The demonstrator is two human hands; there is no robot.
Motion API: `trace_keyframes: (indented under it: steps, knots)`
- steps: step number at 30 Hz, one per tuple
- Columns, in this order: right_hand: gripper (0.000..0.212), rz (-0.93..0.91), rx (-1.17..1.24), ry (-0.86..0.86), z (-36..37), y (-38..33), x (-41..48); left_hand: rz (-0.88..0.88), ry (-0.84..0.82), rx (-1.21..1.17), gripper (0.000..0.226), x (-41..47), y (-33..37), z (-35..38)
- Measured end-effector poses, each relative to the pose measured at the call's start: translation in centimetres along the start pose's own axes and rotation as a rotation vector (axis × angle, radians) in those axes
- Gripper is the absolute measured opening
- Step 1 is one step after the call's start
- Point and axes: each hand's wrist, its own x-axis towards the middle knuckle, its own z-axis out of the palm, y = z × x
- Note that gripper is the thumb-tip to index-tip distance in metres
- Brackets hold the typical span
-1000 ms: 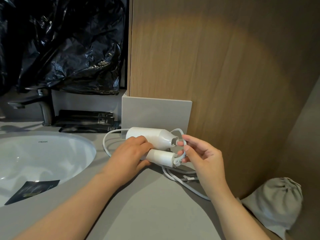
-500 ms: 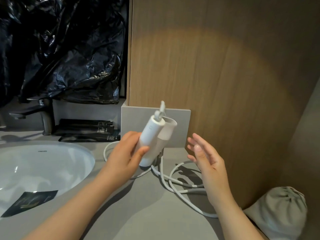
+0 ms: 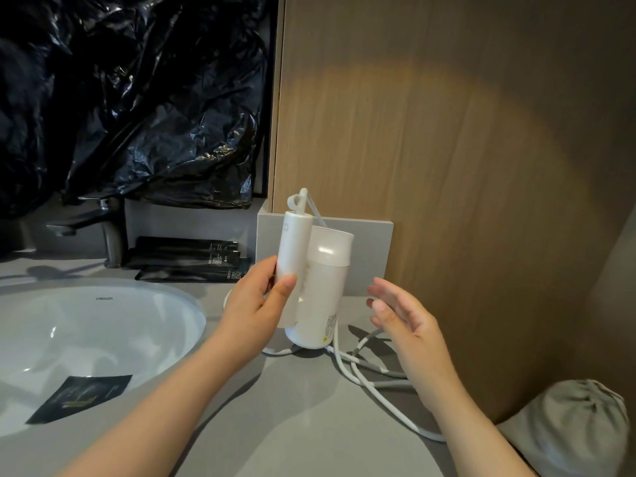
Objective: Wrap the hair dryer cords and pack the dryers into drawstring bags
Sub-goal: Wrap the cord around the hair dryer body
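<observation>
So the left grip (image 3: 256, 304) is curled round the folded hair dryer (image 3: 318, 287), upright near the table's (image 3: 292, 425) back edge. The right grip (image 3: 402, 315) hangs open beside it. With the cord (image 3: 339, 356) lying loose, wrapping looks unstarted, so the right probably needs to grab it.

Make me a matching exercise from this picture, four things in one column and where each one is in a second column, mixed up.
1. hair dryer
2. cord
3. drawstring bag
4. black packet

A. lying in the sink
B. held upright by the left hand
C. trailing loose on the counter
D. at the lower right corner of the view

Pairs: 1-B, 2-C, 3-D, 4-A
</observation>
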Motion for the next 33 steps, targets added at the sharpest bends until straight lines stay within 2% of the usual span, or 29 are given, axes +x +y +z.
trace_keyframes:
  steps: [8,12,15,21,25,28,33]
  knots:
    - [0.043,0.067,-0.046,-0.108,0.7,-0.1,2.1,-0.014,0.002,0.033,0.028,0.1,0.3,0.1]
    - [0.041,0.064,-0.001,-0.128,1.6,-0.3,2.4,-0.028,0.025,0.175,0.039,0.2,-0.1,0.3]
    - [0.044,0.053,-0.006,-0.137,2.1,0.0,2.0,-0.055,0.062,0.211,0.035,0.2,-0.4,0.2]
    - [0.040,0.049,-0.091,-0.082,2.0,0.6,1.6,-0.136,0.140,0.086,0.017,0.1,-0.3,0.1]
    - [0.046,0.079,-0.136,-0.057,1.6,0.6,1.3,-0.126,0.196,0.026,0.022,0.3,0.0,-0.3]
    - [0.047,0.113,-0.116,-0.089,1.8,0.7,1.3,-0.107,0.192,0.009,0.022,0.2,0.3,-0.5]
    - [0.031,0.213,0.015,-0.149,2.4,0.6,1.3,-0.104,0.166,-0.028,0.019,0.0,0.7,-0.5]
